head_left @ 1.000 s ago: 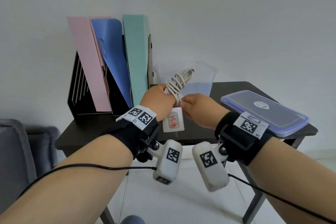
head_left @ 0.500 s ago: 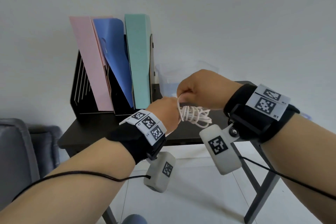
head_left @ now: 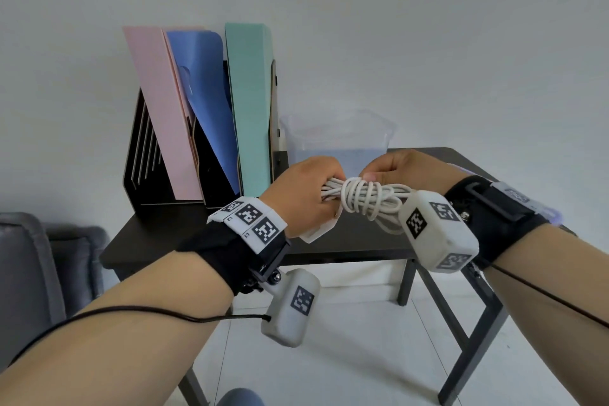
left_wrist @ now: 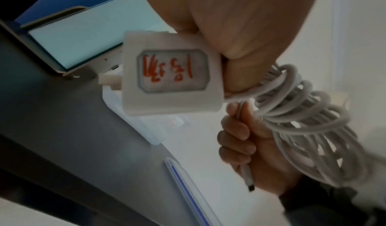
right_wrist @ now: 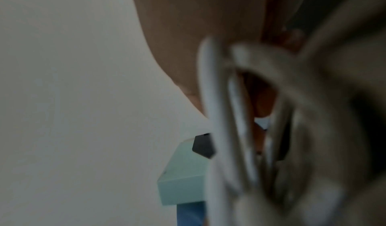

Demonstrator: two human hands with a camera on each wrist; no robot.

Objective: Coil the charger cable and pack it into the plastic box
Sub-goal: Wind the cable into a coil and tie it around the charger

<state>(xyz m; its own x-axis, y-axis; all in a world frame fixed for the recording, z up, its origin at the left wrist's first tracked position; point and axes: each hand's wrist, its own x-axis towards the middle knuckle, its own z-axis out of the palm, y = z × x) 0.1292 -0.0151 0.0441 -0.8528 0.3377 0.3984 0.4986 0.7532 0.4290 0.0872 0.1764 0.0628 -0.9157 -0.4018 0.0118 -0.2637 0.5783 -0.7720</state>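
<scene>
My left hand (head_left: 304,194) grips one end of the coiled white charger cable (head_left: 364,198) together with the white charger block (left_wrist: 171,73), which bears a red-marked label. The bundle lies crosswise in the air between my hands, with several turns wound round its middle. My right hand (head_left: 400,170) pinches the cable's free end (left_wrist: 246,175) against the bundle; its plug tip pokes out below the fingers in the left wrist view. Blurred loops of the cable (right_wrist: 240,130) fill the right wrist view. The clear plastic box (head_left: 336,142) stands open on the table just behind my hands.
A black file rack (head_left: 145,158) with pink, blue and green folders (head_left: 248,109) stands at the back left of the dark table (head_left: 346,241). The box lid (left_wrist: 188,188) with its blue rim lies on the table to the right. A grey sofa (head_left: 33,273) is at the left.
The bundle went from upright to crosswise. My right hand rose over it, carrying the free end round its middle, and has come back down level with my left hand.
</scene>
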